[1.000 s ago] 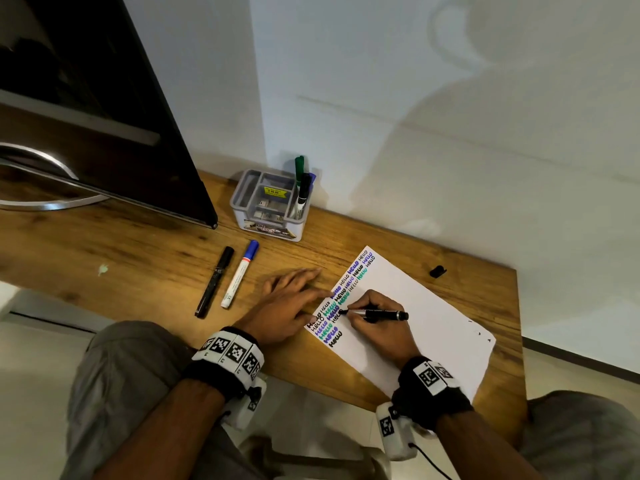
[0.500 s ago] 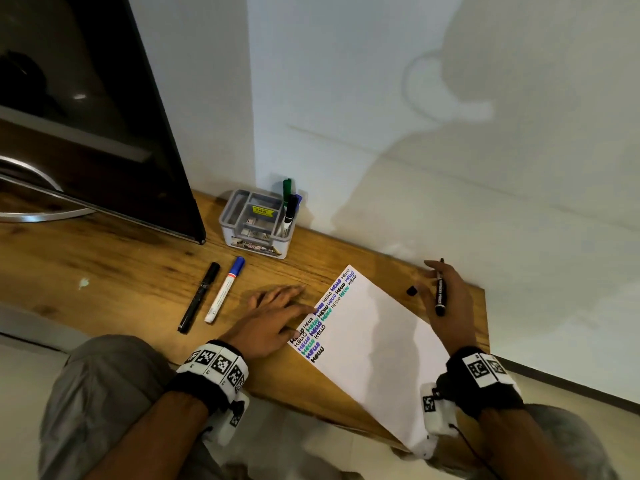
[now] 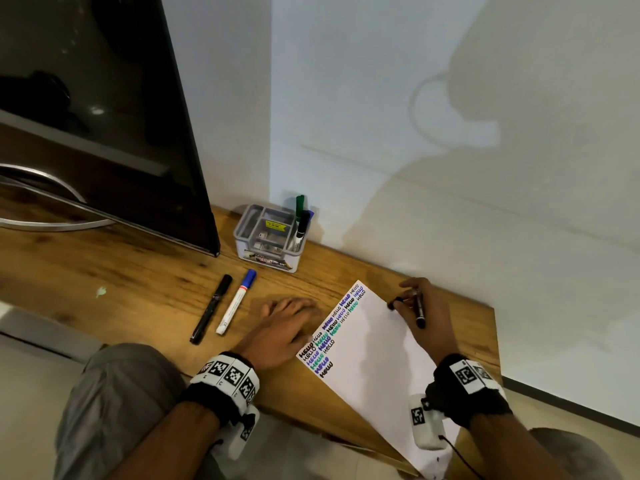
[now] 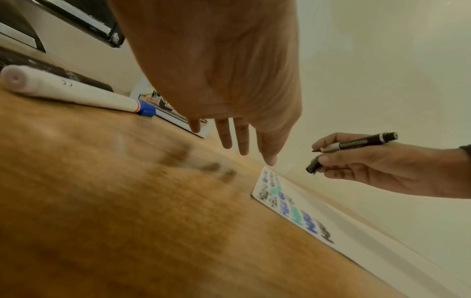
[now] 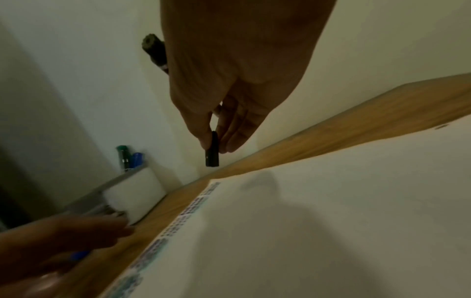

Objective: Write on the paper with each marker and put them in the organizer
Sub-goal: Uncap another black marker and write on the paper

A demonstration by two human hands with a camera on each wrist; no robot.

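Wooden counter [image 3: 145, 271], set against a white wall. Paper [image 3: 374, 358]: white sheet lying at an angle at the right of the counter, its near corner overhanging the edge; rows of "HELLO" in black, blue, purple and teal along its left margin. Right hand [image 3: 420, 317]: raised over the far right edge of the paper, fingers curled round an uncapped black marker [image 3: 419, 308], thumb and fingertips also pinching the marker's loose black cap [image 5: 212, 150]. Left hand [image 3: 282, 327]: fingers straight and slightly spread, holding nothing, just left of the paper's written margin; the wrist view shows it a little above the wood. Organizer [image 3: 268, 237]: grey compartmented box at the far edge of the counter near the wall, with a green, a black and a blue marker standing upright in its right-hand compartment. Left of the hands, side by side on the counter: a black marker [image 3: 211, 308] and a white blue-capped marker [image 3: 236, 301]. Dark screen [image 3: 104, 116] at far left.
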